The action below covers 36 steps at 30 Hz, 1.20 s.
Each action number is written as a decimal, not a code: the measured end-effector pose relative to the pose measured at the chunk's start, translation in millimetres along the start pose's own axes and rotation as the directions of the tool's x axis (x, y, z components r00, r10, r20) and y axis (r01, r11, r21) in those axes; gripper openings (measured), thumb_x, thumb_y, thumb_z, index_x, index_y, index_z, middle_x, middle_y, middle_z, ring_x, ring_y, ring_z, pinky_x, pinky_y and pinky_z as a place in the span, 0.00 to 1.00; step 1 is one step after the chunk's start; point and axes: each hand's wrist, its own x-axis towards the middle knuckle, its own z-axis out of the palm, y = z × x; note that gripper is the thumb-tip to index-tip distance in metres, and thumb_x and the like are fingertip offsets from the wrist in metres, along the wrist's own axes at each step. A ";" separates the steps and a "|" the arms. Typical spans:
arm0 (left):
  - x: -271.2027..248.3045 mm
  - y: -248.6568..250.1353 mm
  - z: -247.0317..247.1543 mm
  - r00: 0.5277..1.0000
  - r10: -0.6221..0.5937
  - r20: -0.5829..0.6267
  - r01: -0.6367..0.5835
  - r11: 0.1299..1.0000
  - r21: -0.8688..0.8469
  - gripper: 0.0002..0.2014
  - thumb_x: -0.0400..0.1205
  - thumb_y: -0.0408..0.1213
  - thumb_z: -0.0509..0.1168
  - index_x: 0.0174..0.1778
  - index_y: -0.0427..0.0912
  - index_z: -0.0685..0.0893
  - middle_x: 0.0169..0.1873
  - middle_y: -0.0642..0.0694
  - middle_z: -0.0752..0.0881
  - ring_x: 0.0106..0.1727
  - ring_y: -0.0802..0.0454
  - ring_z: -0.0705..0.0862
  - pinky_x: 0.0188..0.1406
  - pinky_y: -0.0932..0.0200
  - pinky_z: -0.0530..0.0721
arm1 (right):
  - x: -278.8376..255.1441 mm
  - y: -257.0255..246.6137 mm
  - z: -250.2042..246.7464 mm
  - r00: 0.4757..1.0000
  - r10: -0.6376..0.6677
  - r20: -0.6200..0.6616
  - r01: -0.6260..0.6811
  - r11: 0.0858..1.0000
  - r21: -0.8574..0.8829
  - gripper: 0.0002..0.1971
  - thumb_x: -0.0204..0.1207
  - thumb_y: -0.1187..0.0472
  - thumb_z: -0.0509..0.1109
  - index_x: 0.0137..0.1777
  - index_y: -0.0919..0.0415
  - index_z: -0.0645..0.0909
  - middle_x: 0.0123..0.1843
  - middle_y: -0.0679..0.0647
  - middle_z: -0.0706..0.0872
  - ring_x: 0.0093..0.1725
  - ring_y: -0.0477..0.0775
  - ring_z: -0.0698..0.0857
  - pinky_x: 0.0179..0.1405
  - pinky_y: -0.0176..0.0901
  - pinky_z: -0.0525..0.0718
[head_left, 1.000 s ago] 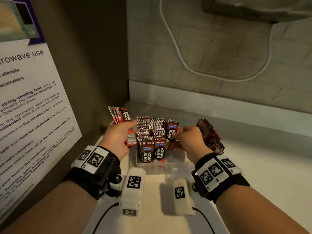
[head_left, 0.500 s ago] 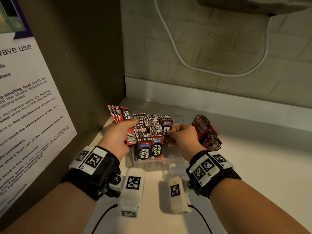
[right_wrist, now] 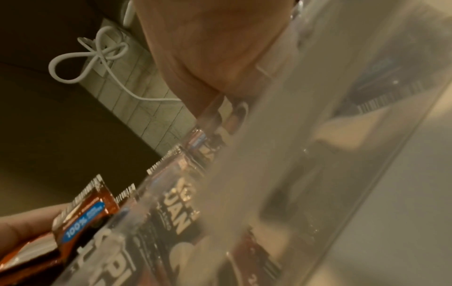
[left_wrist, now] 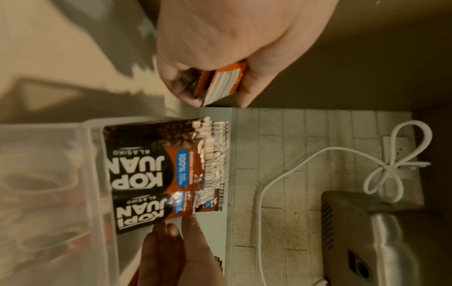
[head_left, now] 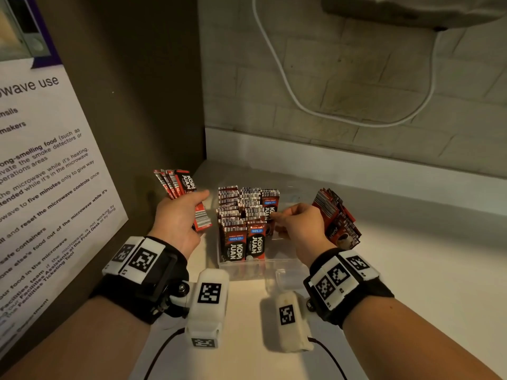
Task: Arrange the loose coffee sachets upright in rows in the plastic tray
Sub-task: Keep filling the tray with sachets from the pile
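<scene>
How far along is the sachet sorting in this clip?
Roughly midway. Two full rows stand upright in the tray, and a third has begun. The right hand is setting a sachet there; the left hand holds a bundle. A loose pile waits beside the tray.

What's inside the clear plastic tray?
The tray holds rows of coffee sachets standing upright on its left side. The right hand pinches one sachet at the rows' right edge. The hand covers part of the tray's right side.
</scene>
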 end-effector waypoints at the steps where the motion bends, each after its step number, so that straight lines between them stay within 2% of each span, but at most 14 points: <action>1: -0.7 3.0 0.3 1.000 0.019 0.003 -0.019 1.000 -0.001 0.08 0.79 0.30 0.71 0.46 0.45 0.79 0.42 0.46 0.83 0.42 0.50 0.84 0.44 0.51 0.84 | -1.9 -1.4 -1.2 0.999 -0.028 -0.023 0.027 1.000 -0.012 0.12 0.68 0.65 0.80 0.34 0.59 0.77 0.40 0.63 0.89 0.43 0.66 0.89 0.48 0.66 0.88; 4: -3.1 11.2 2.4 0.998 0.045 0.035 -0.044 0.999 -0.023 0.07 0.77 0.36 0.72 0.45 0.44 0.80 0.42 0.45 0.86 0.45 0.47 0.86 0.49 0.47 0.85 | -11.2 -13.3 -7.3 0.982 -0.159 -0.098 0.159 0.987 -0.009 0.12 0.70 0.62 0.79 0.35 0.59 0.76 0.35 0.58 0.84 0.38 0.64 0.86 0.48 0.66 0.87; 7: -6.1 13.0 7.1 0.994 0.070 0.090 -0.067 0.997 -0.029 0.07 0.78 0.42 0.70 0.45 0.44 0.81 0.38 0.45 0.89 0.43 0.48 0.88 0.51 0.47 0.85 | -26.5 -35.2 -15.5 0.957 -0.270 -0.106 0.276 0.960 0.044 0.10 0.73 0.61 0.75 0.35 0.59 0.77 0.33 0.54 0.82 0.34 0.55 0.82 0.43 0.58 0.86; 9: -11.7 10.1 13.9 0.984 0.090 0.152 -0.088 0.996 -0.020 0.06 0.78 0.42 0.71 0.45 0.44 0.82 0.34 0.47 0.90 0.38 0.50 0.90 0.46 0.50 0.85 | -42.0 -52.7 -20.0 0.960 -0.281 -0.018 0.281 0.951 0.129 0.09 0.75 0.61 0.74 0.37 0.61 0.78 0.33 0.54 0.81 0.30 0.51 0.80 0.34 0.48 0.81; 11: -19.8 5.1 23.3 0.969 0.110 0.221 -0.107 0.994 -0.026 0.07 0.78 0.39 0.72 0.48 0.42 0.84 0.33 0.47 0.91 0.35 0.50 0.91 0.41 0.52 0.86 | -58.7 -67.2 -22.5 0.955 -0.249 0.163 0.221 0.960 0.173 0.09 0.75 0.59 0.74 0.42 0.62 0.78 0.33 0.53 0.83 0.28 0.48 0.81 0.27 0.40 0.79; 14: -30.4 -2.1 36.6 0.945 0.129 0.300 -0.126 0.992 -0.028 0.12 0.77 0.35 0.73 0.55 0.37 0.84 0.37 0.41 0.91 0.38 0.44 0.92 0.36 0.50 0.87 | -73.6 -74.9 -23.9 0.904 -0.198 0.378 0.153 0.977 0.146 0.10 0.73 0.57 0.76 0.47 0.63 0.81 0.36 0.53 0.88 0.31 0.50 0.86 0.29 0.43 0.83; 18: -33.0 -7.0 42.6 0.937 0.192 0.291 -0.207 0.978 0.022 0.17 0.74 0.35 0.77 0.57 0.37 0.85 0.43 0.40 0.92 0.41 0.43 0.92 0.39 0.48 0.88 | -77.7 -73.7 -32.6 0.888 -0.191 0.417 0.141 0.979 0.149 0.06 0.74 0.67 0.74 0.49 0.65 0.81 0.38 0.60 0.88 0.26 0.52 0.85 0.23 0.41 0.83; 21: -31.2 -7.9 40.6 0.941 0.189 0.281 -0.211 0.976 0.052 0.17 0.72 0.38 0.78 0.53 0.35 0.86 0.44 0.38 0.92 0.41 0.41 0.92 0.43 0.43 0.89 | -73.6 -71.4 -36.9 0.899 -0.251 0.360 0.209 0.966 0.152 0.04 0.78 0.68 0.70 0.45 0.61 0.78 0.36 0.61 0.88 0.23 0.50 0.82 0.18 0.38 0.79; 24: -30.4 -6.7 40.4 0.939 0.126 0.320 -0.146 0.989 0.037 0.14 0.71 0.43 0.78 0.45 0.37 0.87 0.40 0.38 0.91 0.38 0.41 0.92 0.41 0.42 0.90 | -68.6 -66.6 -34.0 0.883 -0.393 0.255 0.411 0.912 -0.016 0.07 0.80 0.66 0.68 0.42 0.57 0.74 0.36 0.53 0.82 0.26 0.41 0.75 0.26 0.33 0.74; 27: -31.5 -4.4 41.5 0.933 0.101 0.346 -0.109 0.994 0.004 0.23 0.63 0.47 0.79 0.50 0.41 0.87 0.37 0.43 0.92 0.38 0.46 0.91 0.40 0.49 0.87 | -70.6 -62.5 -27.7 0.862 -0.409 0.300 0.424 0.906 0.015 0.05 0.82 0.62 0.63 0.45 0.59 0.72 0.38 0.49 0.76 0.34 0.40 0.73 0.35 0.31 0.73; 29: -30.5 -3.7 42.3 0.935 0.109 0.338 -0.117 0.993 0.002 0.20 0.65 0.41 0.80 0.50 0.40 0.86 0.39 0.42 0.92 0.39 0.45 0.92 0.38 0.51 0.86 | -71.5 -59.9 -25.5 0.853 -0.418 0.313 0.435 0.900 0.016 0.04 0.83 0.65 0.61 0.46 0.60 0.73 0.41 0.50 0.76 0.38 0.41 0.74 0.39 0.32 0.74; 32: -28.5 -2.1 41.2 0.946 0.138 0.292 -0.147 0.989 0.010 0.10 0.71 0.27 0.76 0.45 0.38 0.85 0.36 0.41 0.90 0.35 0.44 0.91 0.32 0.54 0.85 | -69.9 -57.6 -26.2 0.856 -0.401 0.327 0.411 0.911 0.039 0.09 0.81 0.73 0.61 0.45 0.59 0.76 0.37 0.48 0.80 0.31 0.37 0.78 0.33 0.30 0.76; 34: -26.8 -0.9 39.2 0.943 0.162 0.290 -0.177 0.984 0.027 0.10 0.71 0.25 0.75 0.45 0.40 0.85 0.36 0.41 0.91 0.37 0.44 0.91 0.35 0.53 0.85 | -65.9 -57.1 -29.2 0.860 -0.389 0.329 0.403 0.915 0.029 0.11 0.78 0.75 0.66 0.46 0.57 0.77 0.34 0.51 0.81 0.30 0.41 0.82 0.34 0.38 0.82; 36: -26.8 0.0 38.4 0.930 0.188 0.317 -0.215 0.975 0.053 0.11 0.71 0.25 0.75 0.45 0.41 0.85 0.34 0.44 0.91 0.36 0.46 0.91 0.36 0.53 0.85 | -61.0 -56.9 -32.1 0.869 -0.382 0.316 0.410 0.912 -0.027 0.15 0.72 0.75 0.73 0.49 0.54 0.79 0.33 0.55 0.83 0.34 0.53 0.86 0.43 0.51 0.88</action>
